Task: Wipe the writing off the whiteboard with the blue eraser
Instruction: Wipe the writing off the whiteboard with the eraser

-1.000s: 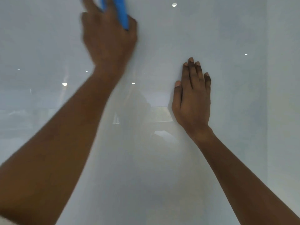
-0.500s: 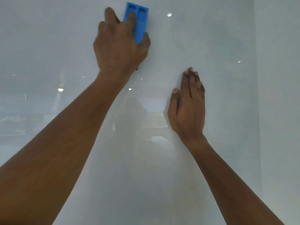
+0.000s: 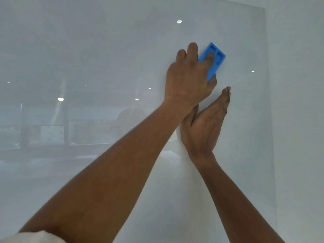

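A glossy white whiteboard (image 3: 98, 55) fills the view, and I see no writing on it. My left hand (image 3: 188, 79) grips the blue eraser (image 3: 214, 58) and presses it flat against the board at the upper right. The eraser is tilted, its top end leaning right. My right hand (image 3: 205, 125) lies flat on the board just below the left hand, fingers together and pointing up. My left wrist crosses over the right hand's thumb side.
The board's right edge (image 3: 269, 102) runs top to bottom near the right of the view, with plain wall (image 3: 298, 102) beyond it. Ceiling lights and a room are mirrored in the board's left half.
My left hand has swept the eraser to the right and down across the board, ending just above the right hand. The right hand has stayed planted on the board.
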A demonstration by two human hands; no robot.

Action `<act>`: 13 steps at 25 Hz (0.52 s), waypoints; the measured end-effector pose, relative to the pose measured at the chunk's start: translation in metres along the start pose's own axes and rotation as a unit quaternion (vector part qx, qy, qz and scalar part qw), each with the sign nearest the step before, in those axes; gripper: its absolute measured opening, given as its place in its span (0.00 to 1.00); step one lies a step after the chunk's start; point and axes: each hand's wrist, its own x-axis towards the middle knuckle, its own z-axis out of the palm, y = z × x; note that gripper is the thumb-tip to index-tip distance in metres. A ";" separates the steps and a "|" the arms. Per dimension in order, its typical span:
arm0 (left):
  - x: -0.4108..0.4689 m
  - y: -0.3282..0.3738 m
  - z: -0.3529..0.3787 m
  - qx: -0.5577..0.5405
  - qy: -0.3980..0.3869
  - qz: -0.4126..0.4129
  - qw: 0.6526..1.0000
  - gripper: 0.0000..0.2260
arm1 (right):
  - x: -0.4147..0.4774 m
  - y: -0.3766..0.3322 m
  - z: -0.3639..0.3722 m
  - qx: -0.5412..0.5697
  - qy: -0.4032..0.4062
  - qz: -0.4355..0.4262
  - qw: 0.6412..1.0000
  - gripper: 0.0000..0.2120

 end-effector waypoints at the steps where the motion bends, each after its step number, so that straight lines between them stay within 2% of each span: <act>1: -0.001 0.003 0.004 -0.003 -0.010 0.010 1.000 0.27 | 0.001 0.000 0.000 0.008 -0.006 0.006 1.000 0.37; 6: -0.009 -0.015 -0.004 0.044 -0.027 0.065 0.997 0.27 | 0.004 0.007 -0.002 -0.035 -0.011 -0.021 0.999 0.32; 8: -0.018 -0.050 -0.013 0.067 0.024 0.025 0.997 0.26 | 0.002 0.005 -0.001 -0.035 -0.024 -0.042 0.998 0.29; 10: -0.026 -0.092 -0.034 0.036 0.087 -0.052 0.994 0.26 | 0.001 0.005 -0.005 -0.040 -0.015 -0.044 0.998 0.28; 13: -0.061 -0.204 -0.059 0.035 0.072 -0.216 0.973 0.27 | 0.007 0.009 -0.003 -0.057 -0.018 -0.056 0.997 0.27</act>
